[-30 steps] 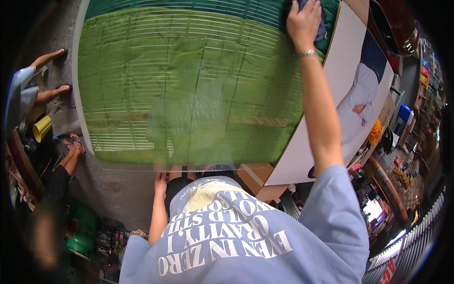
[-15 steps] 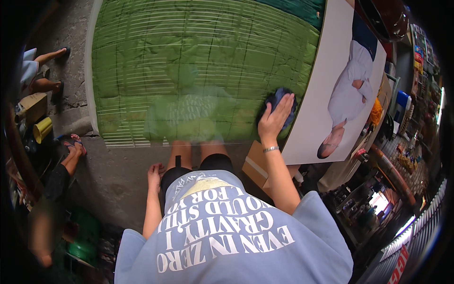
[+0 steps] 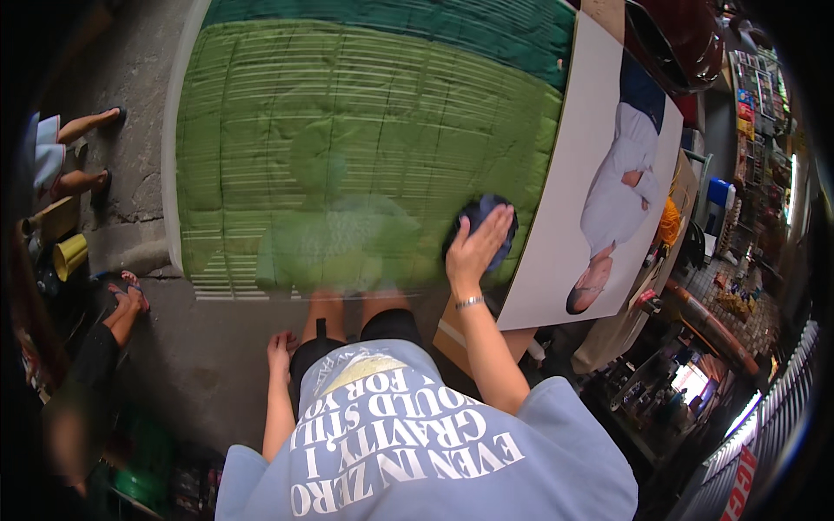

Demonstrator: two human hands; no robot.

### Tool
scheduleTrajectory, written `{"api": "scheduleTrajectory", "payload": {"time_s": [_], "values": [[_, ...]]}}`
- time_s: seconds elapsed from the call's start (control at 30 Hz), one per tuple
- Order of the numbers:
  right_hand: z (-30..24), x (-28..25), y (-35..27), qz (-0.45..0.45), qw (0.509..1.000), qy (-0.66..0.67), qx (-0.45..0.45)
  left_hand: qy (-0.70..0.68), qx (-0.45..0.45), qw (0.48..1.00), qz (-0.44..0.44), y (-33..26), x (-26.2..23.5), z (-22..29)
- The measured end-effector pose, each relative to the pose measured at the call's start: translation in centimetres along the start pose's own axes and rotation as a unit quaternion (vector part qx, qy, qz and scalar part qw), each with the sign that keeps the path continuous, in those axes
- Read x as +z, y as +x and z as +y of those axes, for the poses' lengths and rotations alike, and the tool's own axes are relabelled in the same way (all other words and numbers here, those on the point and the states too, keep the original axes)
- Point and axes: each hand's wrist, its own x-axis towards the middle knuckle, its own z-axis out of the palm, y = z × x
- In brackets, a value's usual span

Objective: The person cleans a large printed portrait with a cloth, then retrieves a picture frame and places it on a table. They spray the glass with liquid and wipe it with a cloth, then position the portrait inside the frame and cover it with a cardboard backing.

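My right hand [image 3: 483,247] lies over a bunched dark blue cloth [image 3: 502,252], fingers stretched along it, pressing it against a clear, shiny sheet [image 3: 382,273]. Under the sheet is green quilted fabric [image 3: 373,122], with a darker green band at the far end. The cloth rests near the sheet's right side, close to a large printed poster [image 3: 556,269] of a person with folded arms. My left hand [image 3: 280,345] hangs beside my left thigh, its fingers loosely bent and nothing seen in it.
A cardboard box [image 3: 452,334] stands below the sheet's near right corner. Two other people's legs [image 3: 82,181] show at the left, by a yellow container [image 3: 69,254]. A dark red glossy object [image 3: 678,43] is at the far right, beyond it crowded goods.
The view has shifted, so the sheet and poster appear lower and further left, with more of the dark green band showing. My right hand and the cloth remain near the same spot on the sheet.
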Motion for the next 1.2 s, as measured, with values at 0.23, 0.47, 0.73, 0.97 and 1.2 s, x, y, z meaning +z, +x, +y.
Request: {"api": "scheduleTrajectory", "payload": {"time_s": [0.23, 0.47, 0.73, 0.97, 1.2], "values": [[-2.4, 4.8, 26.0, 0.074, 0.991, 0.005, -0.107, -0.024, -0.024, 0.999, 0.032, -0.7, 2.5, 0.0], [-4.5, 9.7, 49.6, 0.140, 0.978, -0.006, -0.154, -0.041, -0.019, 0.998, 0.044, -2.2, 6.9, 0.8], [-8.0, 10.2, 65.1, 0.061, 0.978, -0.028, -0.196, -0.080, -0.054, 0.991, 0.097, -4.0, 11.2, 2.1], [-5.4, 6.0, 47.2, -0.024, 0.869, 0.099, -0.485, -0.021, -0.104, 0.992, 0.073, -2.7, 9.9, 1.9], [-3.1, -0.1, 15.8, -0.126, 0.939, 0.098, -0.304, -0.005, -0.045, 0.998, 0.032, -1.4, 8.0, 3.3]]}}
